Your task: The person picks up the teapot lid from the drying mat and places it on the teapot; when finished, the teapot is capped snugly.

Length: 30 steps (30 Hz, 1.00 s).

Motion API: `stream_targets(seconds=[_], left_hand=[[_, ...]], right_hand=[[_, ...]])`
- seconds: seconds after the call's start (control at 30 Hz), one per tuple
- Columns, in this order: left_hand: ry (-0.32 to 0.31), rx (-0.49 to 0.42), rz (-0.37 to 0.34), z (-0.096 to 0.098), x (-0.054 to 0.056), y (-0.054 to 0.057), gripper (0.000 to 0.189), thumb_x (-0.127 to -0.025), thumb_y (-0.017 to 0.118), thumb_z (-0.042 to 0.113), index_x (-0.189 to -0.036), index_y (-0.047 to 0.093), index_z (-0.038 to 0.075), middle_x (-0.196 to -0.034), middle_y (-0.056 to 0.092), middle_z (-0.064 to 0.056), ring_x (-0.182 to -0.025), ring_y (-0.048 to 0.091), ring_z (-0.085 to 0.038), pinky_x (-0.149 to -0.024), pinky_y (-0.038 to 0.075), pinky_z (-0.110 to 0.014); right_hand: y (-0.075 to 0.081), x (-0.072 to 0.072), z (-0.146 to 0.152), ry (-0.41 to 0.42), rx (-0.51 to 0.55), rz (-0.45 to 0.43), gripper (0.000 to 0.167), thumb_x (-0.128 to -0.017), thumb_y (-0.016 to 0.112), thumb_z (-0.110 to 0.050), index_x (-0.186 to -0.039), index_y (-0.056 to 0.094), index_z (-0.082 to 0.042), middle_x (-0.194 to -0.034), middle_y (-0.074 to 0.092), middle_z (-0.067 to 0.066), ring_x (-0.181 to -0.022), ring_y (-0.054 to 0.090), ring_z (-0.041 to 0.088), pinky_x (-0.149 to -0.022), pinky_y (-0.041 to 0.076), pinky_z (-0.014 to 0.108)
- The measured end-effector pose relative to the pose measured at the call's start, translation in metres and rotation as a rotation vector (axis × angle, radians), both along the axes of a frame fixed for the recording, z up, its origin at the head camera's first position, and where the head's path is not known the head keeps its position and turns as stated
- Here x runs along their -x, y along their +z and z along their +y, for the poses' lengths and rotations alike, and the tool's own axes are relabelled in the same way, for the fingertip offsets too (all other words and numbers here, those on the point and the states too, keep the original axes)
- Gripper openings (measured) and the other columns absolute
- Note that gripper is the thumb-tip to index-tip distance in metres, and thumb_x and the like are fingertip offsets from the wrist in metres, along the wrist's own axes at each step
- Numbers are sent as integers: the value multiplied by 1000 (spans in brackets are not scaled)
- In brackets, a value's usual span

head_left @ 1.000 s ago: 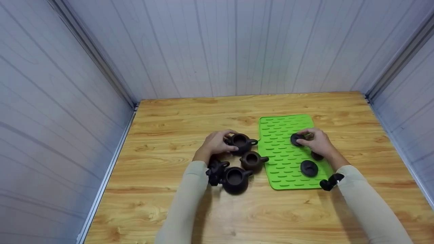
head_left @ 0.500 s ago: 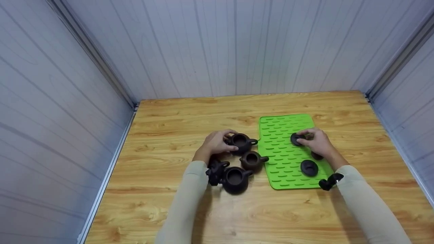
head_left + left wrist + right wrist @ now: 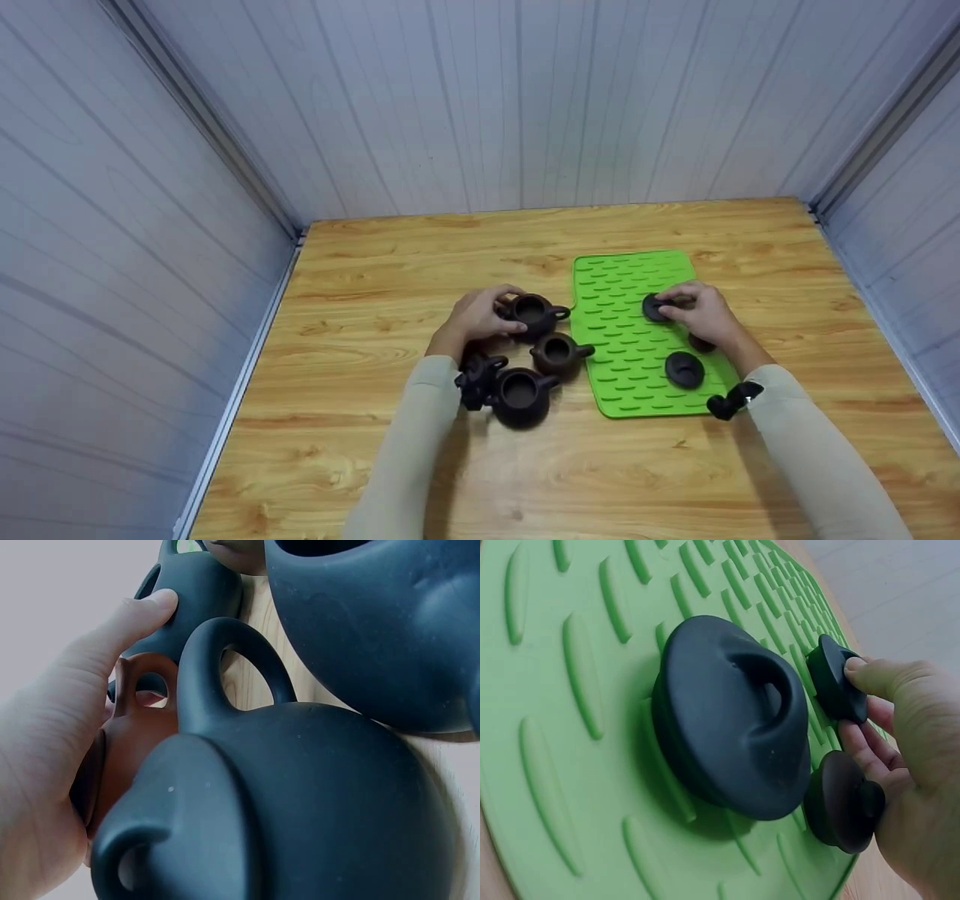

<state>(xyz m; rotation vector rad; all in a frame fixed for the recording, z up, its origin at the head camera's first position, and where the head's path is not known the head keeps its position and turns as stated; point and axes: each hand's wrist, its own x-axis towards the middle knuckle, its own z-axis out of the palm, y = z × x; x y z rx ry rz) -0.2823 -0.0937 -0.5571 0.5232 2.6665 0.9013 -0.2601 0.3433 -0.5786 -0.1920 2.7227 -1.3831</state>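
My left hand (image 3: 480, 315) grips the far dark teapot (image 3: 534, 319), which has no lid on, with the thumb against its near side. In the left wrist view, a reddish-brown teapot (image 3: 142, 739) with its lid on sits beneath that hand, beside a black lidded teapot (image 3: 337, 802). Over the green ridged mat (image 3: 622, 330), my right hand (image 3: 705, 315) pinches a black teapot lid (image 3: 832, 675) between thumb and fingers. A larger black lid (image 3: 727, 720) and a small dark brown lid (image 3: 844, 802) lie on the mat, the brown one close under the right hand.
A small brown teapot (image 3: 557, 358) and a black teapot (image 3: 521, 399), both lidless, stand near the mat's left edge. Their spouts or handles crowd close to each other. White panel walls (image 3: 480, 105) enclose the wooden table (image 3: 337, 450) at the back and sides.
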Motion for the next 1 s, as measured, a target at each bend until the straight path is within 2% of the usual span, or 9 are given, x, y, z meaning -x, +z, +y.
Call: stream_targets(seconds=[0.13, 0.23, 0.33, 0.5, 0.6, 0.77, 1.0], left_hand=[[2, 0, -2, -1, 0, 1, 63, -97, 91, 41, -155, 67, 33, -150, 76, -6, -136, 75, -30, -118, 57, -55], [1, 4, -4, -1, 1, 1, 63, -97, 90, 41, -155, 66, 33, -150, 76, -7, -136, 75, -30, -118, 57, -54], [-3, 6, -5, -1, 1, 1, 64, -97, 90, 41, -156, 66, 33, -150, 76, -7, -137, 75, -30, -119, 57, -54], [-4, 1, -5, 0, 2, 1, 63, -97, 91, 41, -155, 67, 32, -149, 77, -7, -136, 75, -30, -119, 56, -55], [0, 4, -17, 0, 1, 2, 64, -97, 91, 41, -155, 66, 33, -150, 76, -7, -137, 75, -31, -120, 56, -55], [11, 7, -43, 1, 1, 2, 65, -97, 90, 42, -156, 66, 32, -152, 75, -6, -139, 74, -30, -122, 54, -57], [25, 0, -31, 1, 3, 1, 64, -96, 91, 43, -155, 68, 31, -155, 73, -4, -141, 71, -30, -124, 50, -58]], right_hand=[[0, 1, 0, 1, -3, 1, 30, -107, 77, -10, -133, 79, 5, -137, 67, 30, -100, 60, -7, -85, 51, 8], [2, 1, 0, 6, -11, -1, 30, -108, 76, -10, -134, 78, 5, -138, 66, 30, -103, 62, -4, -87, 51, 8], [5, 2, -1, 3, -13, -6, 30, -108, 75, -9, -135, 78, 4, -139, 66, 29, -109, 66, 8, -87, 51, 8], [8, 2, -3, 5, -9, -20, 31, -108, 76, -10, -136, 77, 4, -140, 65, 30, -123, 70, 38, -87, 51, 7], [9, 1, -5, 13, -7, -28, 32, -108, 76, -10, -136, 77, 4, -141, 64, 30, -128, 69, 46, -88, 50, 7], [12, 0, -11, 43, -28, -12, 30, -108, 75, -10, -135, 78, 3, -141, 65, 30, -129, 68, 48, -91, 49, 11], [17, 1, -21, 64, -31, 9, 27, -108, 77, -12, -131, 80, 1, -135, 67, 26, -127, 68, 43, -94, 49, 12]])
